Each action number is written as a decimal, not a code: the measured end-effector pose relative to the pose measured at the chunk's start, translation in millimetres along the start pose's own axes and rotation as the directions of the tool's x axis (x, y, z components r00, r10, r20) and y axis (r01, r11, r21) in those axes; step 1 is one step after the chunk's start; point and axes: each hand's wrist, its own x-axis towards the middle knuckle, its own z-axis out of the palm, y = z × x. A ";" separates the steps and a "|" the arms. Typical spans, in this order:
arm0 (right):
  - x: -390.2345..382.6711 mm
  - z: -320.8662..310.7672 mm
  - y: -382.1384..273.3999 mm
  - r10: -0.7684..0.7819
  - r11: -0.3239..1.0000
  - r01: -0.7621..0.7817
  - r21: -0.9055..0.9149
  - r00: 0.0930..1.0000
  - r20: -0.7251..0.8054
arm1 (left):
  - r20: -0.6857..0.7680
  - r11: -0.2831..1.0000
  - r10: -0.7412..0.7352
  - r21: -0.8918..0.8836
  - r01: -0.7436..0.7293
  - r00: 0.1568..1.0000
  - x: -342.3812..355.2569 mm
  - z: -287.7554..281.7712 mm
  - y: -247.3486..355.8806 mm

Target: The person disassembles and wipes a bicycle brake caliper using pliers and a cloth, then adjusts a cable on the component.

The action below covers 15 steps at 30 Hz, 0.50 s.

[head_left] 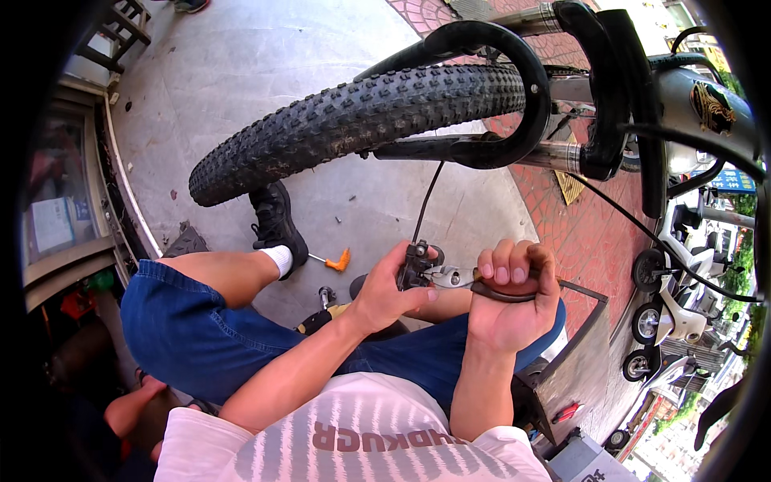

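Observation:
Above my lap, my left hand has its fingers and thumb closed round a small black brake caliper. A thin black cable runs from the caliper up toward the bicycle fork. My right hand grips the dark handles of a pair of pliers. Their silvery jaws meet the caliper's right side; the exact bite is too small to make out. Beyond my hands, the knobby front tyre stretches across the view, its wheel held in the black fork.
An orange-handled tool lies on the concrete floor beside my black shoe. At the right, a dark-edged panel stands near my knee, with parked scooters farther off. Part of another person shows at lower left, below a glazed cabinet.

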 end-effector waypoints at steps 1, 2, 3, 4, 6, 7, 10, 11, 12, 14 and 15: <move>-0.7 0.8 0.0 0.000 1.000 0.000 -0.008 1.000 0.011 | -0.003 1.000 0.010 0.011 -0.010 1.000 -0.1 -0.7 -2.8; -0.7 1.9 0.1 0.001 1.000 0.000 -0.015 1.000 0.021 | -0.006 1.000 0.021 0.021 -0.020 1.000 0.3 -1.2 -4.9; 0.1 3.4 0.3 -0.003 1.000 0.003 -0.022 0.999 0.032 | -0.007 0.997 0.053 0.055 -0.053 0.999 1.2 -1.9 -6.7; 0.1 4.3 0.9 -0.006 1.000 0.007 -0.029 0.999 0.042 | -0.007 0.993 0.084 0.089 -0.083 0.996 1.7 -2.4 -8.6; 1.0 5.9 1.5 -0.013 0.999 0.015 -0.042 0.998 0.057 | -0.008 0.982 0.130 0.137 -0.128 0.991 2.9 -3.7 -11.4; 1.0 6.2 1.8 -0.016 0.999 0.019 -0.050 0.998 0.062 | -0.010 0.979 0.143 0.151 -0.140 0.990 2.8 -3.7 -11.5; 1.5 7.9 2.5 -0.016 0.998 0.020 -0.061 0.997 0.073 | -0.033 0.980 0.135 0.150 -0.129 0.990 0.3 -1.1 -8.3; 1.4 8.4 2.7 -0.014 0.998 0.019 -0.064 0.997 0.076 | -0.044 0.983 0.124 0.142 -0.117 0.991 -0.6 0.6 -6.8; 1.3 8.6 2.7 -0.010 0.998 0.015 -0.066 0.997 0.073 | -0.056 0.974 0.157 0.177 -0.145 0.986 0.0 1.2 -8.1; 1.0 8.2 3.0 0.000 0.998 0.005 -0.069 0.998 0.066 | -0.081 0.949 0.223 0.248 -0.197 0.972 0.7 2.2 -10.0; 0.8 7.5 3.1 0.003 0.998 0.002 -0.067 0.998 0.064 | -0.090 0.947 0.229 0.253 -0.200 0.969 0.4 3.0 -10.8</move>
